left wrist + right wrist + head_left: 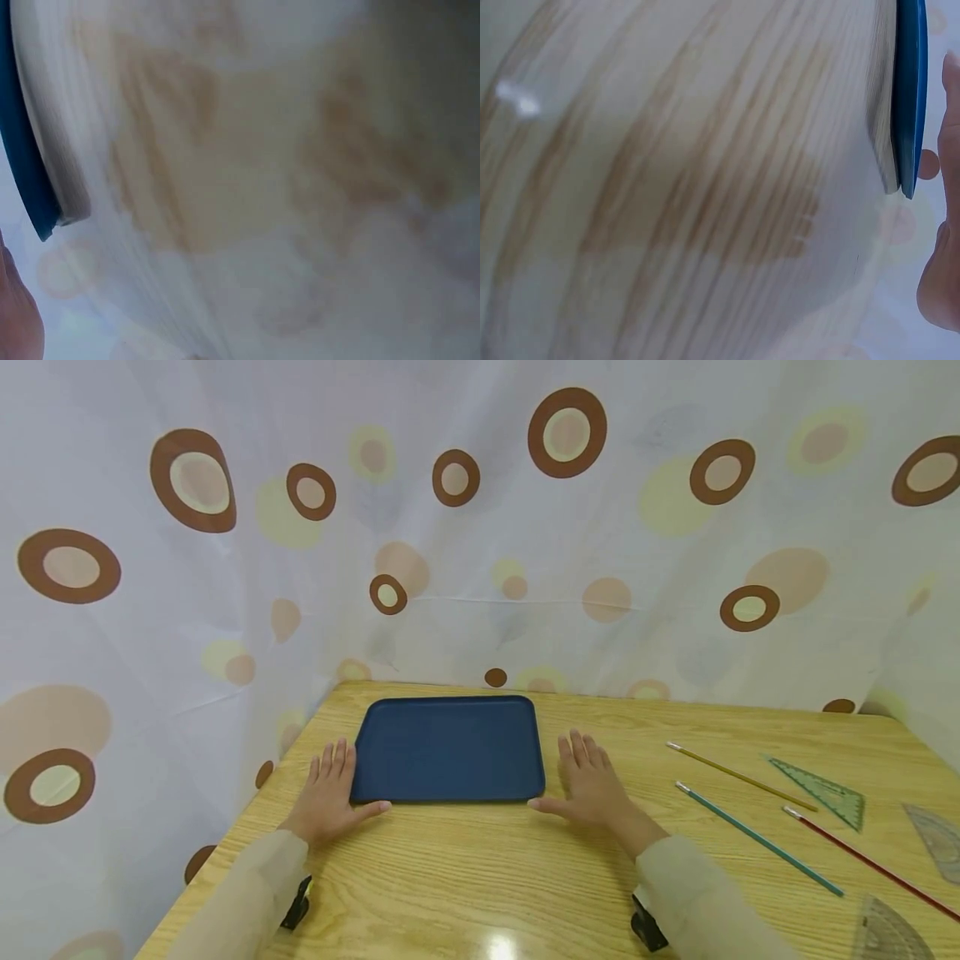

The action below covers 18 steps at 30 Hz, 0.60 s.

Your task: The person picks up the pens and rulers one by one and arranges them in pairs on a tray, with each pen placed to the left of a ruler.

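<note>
At the left, a person's left hand [327, 792] in a pale cream sleeve is lying flat with fingers extended and thumb spread, grasping nothing. It is bordering the near-left corner of a dark blue, rectangular, round-cornered tray [450, 747], seemingly plastic. The tray is sitting flat on a light wood-grained table [480, 860], between the two hands; its low raised rim is probably serving to keep small items from rolling off. The right hand [590, 785] is mirroring the left beside the near-right corner, fingers straight, likewise gripping nothing; this matching placement is suggesting framing or squaring the tray. Whether either thumb is touching the rim, I cannot tell.

Farther right, a slim yellow pencil [742, 775] and a teal pencil [759, 837] are slanting nearly parallel, then a green translucent triangular set square [823, 791] and a red pencil [870, 864]. A clear plastic protractor [891, 933] is showing partly at the bottom edge, another clear protractor [937, 839] at the far right. These are lying apart from one another, perhaps so each is easy to pick up.
</note>
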Each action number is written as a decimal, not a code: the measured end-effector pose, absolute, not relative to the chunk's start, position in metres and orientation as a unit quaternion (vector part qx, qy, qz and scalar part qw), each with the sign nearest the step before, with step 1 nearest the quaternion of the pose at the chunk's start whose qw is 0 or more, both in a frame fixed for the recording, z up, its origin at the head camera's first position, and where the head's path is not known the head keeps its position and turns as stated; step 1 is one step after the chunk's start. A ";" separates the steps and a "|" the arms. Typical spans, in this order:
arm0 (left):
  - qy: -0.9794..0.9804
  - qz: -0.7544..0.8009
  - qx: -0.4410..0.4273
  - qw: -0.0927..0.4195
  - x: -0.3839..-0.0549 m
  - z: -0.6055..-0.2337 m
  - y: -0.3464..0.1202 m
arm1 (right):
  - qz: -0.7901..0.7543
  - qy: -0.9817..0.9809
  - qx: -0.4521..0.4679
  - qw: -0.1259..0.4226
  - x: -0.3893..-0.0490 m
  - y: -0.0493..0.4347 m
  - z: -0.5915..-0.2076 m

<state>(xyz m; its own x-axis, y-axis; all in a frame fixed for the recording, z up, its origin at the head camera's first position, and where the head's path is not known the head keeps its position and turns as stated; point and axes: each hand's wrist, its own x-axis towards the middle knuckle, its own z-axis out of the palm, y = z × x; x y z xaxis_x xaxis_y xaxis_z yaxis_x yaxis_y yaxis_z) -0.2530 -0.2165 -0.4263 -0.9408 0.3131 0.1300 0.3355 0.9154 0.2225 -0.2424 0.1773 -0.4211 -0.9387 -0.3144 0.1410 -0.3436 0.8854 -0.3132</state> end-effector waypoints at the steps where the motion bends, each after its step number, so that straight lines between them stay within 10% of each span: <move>1: -0.977 -0.126 -0.165 0.047 -0.254 -0.427 -0.217 | 0.172 -0.970 0.169 0.044 -0.243 0.176 -0.421; 18: -0.981 -0.119 -0.151 0.015 -0.260 -0.428 -0.217 | 0.174 -0.971 0.164 -0.012 -0.247 0.154 -0.418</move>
